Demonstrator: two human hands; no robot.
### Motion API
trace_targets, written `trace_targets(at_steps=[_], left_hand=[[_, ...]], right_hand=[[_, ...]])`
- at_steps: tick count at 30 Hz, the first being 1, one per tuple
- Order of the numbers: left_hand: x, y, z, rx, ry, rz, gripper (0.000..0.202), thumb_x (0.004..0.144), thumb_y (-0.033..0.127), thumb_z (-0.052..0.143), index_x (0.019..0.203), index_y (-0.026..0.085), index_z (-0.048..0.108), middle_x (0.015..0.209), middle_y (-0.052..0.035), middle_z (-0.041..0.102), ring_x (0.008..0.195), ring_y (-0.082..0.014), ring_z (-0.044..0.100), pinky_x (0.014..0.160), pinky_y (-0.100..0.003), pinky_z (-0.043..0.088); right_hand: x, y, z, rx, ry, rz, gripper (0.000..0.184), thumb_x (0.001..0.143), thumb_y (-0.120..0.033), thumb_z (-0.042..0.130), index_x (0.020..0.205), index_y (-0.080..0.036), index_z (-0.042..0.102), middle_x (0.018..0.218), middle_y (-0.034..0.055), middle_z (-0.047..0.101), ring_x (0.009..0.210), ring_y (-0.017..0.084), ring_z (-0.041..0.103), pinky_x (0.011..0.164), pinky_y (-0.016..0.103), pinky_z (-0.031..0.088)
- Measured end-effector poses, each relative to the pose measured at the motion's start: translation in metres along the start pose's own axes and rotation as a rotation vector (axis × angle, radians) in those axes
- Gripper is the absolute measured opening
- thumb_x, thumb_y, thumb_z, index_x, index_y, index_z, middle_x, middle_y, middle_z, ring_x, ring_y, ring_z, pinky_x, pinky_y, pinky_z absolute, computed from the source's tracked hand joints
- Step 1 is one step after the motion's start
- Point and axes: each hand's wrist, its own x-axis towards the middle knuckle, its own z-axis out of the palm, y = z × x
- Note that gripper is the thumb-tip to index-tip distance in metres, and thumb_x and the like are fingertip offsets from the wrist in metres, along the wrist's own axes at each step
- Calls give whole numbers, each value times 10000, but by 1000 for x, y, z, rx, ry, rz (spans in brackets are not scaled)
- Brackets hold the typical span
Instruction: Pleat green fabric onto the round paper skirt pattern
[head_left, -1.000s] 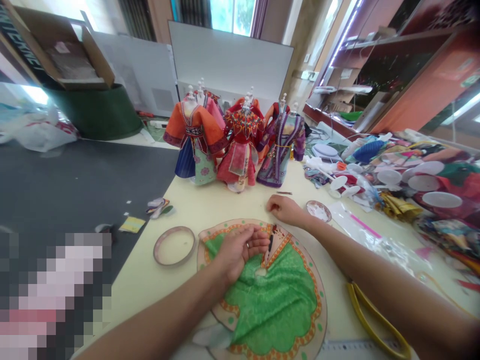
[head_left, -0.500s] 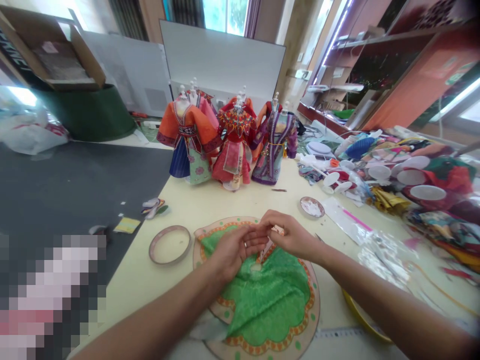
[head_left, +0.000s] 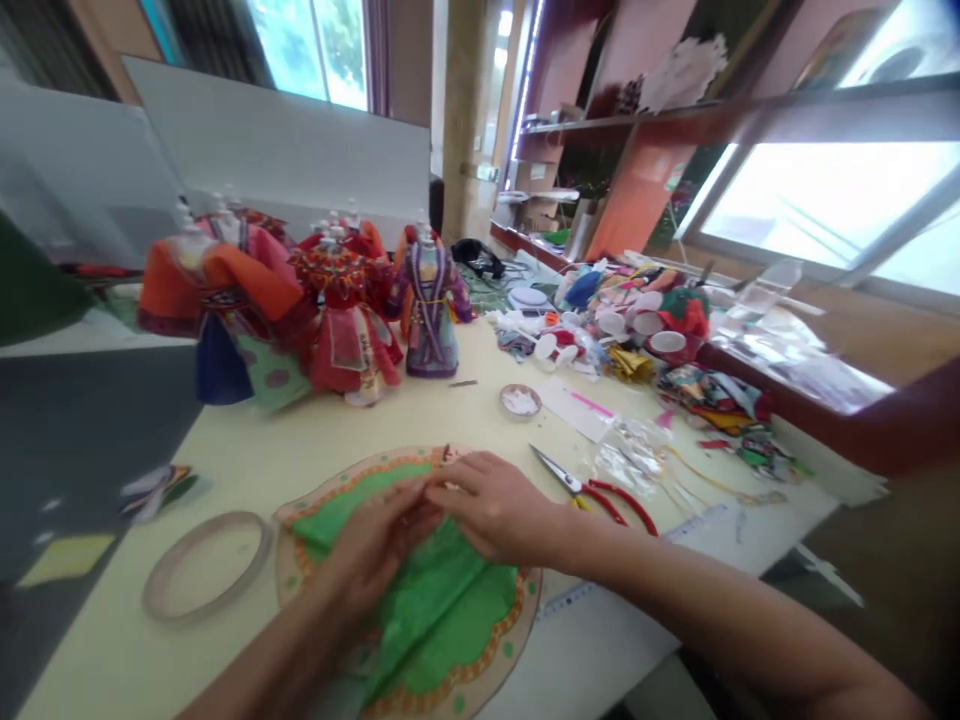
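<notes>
Your left hand [head_left: 375,545] and right hand [head_left: 495,505] meet on the green cloth [head_left: 427,625].

The cloth lies creased and bunched on a round panel [head_left: 296,570] with an orange-patterned border, on the near part of the desk [head_left: 247,460]. Your fingers [head_left: 442,490] curl close together at its far side, touching it, though you can't tell whether they clamp it. Red-handled scissors [head_left: 592,490] lie to the right, a round hoop [head_left: 206,565] to the left.

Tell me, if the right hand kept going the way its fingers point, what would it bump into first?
Most likely the left hand, just ahead of the fingers of the right hand above the green cloth. They may already touch; depth is hard to judge here.
</notes>
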Motion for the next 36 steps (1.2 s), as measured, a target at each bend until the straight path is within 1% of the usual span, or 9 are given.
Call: trace_targets(at_steps=[5, 10, 13, 17, 21, 24, 30, 33, 36], left_hand=[[-4, 5, 1, 50, 110, 5, 208, 844, 20, 459, 770, 71, 647, 755, -87, 685, 659, -126, 663, 632, -222, 576], [-9, 12, 4, 63, 155, 3, 239, 853, -13, 409, 839, 72, 632, 733, -79, 682, 621, -116, 662, 601, -204, 580], [-10, 14, 5, 71, 159, 14, 258, 847, -33, 394, 863, 68, 630, 711, -67, 672, 612, -108, 655, 595, -194, 579], [-14, 16, 5, 106, 193, 14, 248, 840, -33, 407, 873, 61, 634, 731, -70, 665, 623, -106, 651, 605, -195, 580], [-20, 13, -1, 104, 230, 16, 203, 854, 28, 439, 853, 61, 639, 733, -68, 645, 621, -115, 642, 575, -210, 585], [-24, 7, -10, 57, 256, 15, 194, 851, 33, 451, 853, 74, 640, 724, -50, 627, 600, -102, 629, 544, -193, 578], [-29, 3, -22, 46, 243, -6, 168, 842, 58, 478, 871, 82, 642, 712, -38, 586, 568, -95, 597, 499, -189, 557], [-30, 5, -21, 42, 244, -8, 166, 840, 54, 476, 836, 80, 641, 719, -42, 581, 582, -100, 597, 513, -199, 558], [-29, 4, -20, 23, 239, -22, 195, 852, 58, 453, 775, 84, 629, 707, -44, 578, 582, -100, 596, 511, -198, 553]], right_hand=[[-31, -4, -18, 1, 9, 17, 286, 817, -121, 429, 1071, -144, 559, 1093, 107, 585, 958, 192, 502, 843, 356, 432], [-85, 5, -35, 45, 35, 190, 263, 839, -124, 436, 1068, -154, 563, 1095, 102, 589, 969, 187, 539, 823, 342, 460], [-118, 32, -40, 20, 120, 333, 240, 838, -148, 450, 1032, -177, 588, 1059, 89, 617, 965, 185, 564, 826, 334, 471], [-146, 97, -45, -139, 16, 737, 219, 846, -171, 454, 986, -183, 621, 1012, 61, 646, 919, 152, 595, 821, 263, 468], [-151, 161, -45, -226, -39, 910, 207, 860, -164, 448, 954, -136, 631, 995, 98, 640, 916, 183, 594, 812, 301, 463], [-146, 190, -42, -254, -148, 979, 199, 879, -251, 491, 1006, -138, 594, 1034, 77, 609, 938, 180, 579, 820, 362, 470], [-135, 207, -32, -268, -326, 1046, 288, 879, -310, 507, 1118, -152, 533, 1121, 80, 557, 947, 182, 572, 802, 385, 489], [-135, 210, -30, -277, -326, 1057, 292, 877, -309, 510, 1119, -148, 532, 1119, 82, 558, 944, 182, 573, 799, 383, 491], [-136, 208, -34, -294, -259, 1065, 286, 876, -319, 511, 1102, -145, 538, 1094, 74, 567, 921, 173, 578, 786, 375, 494]])
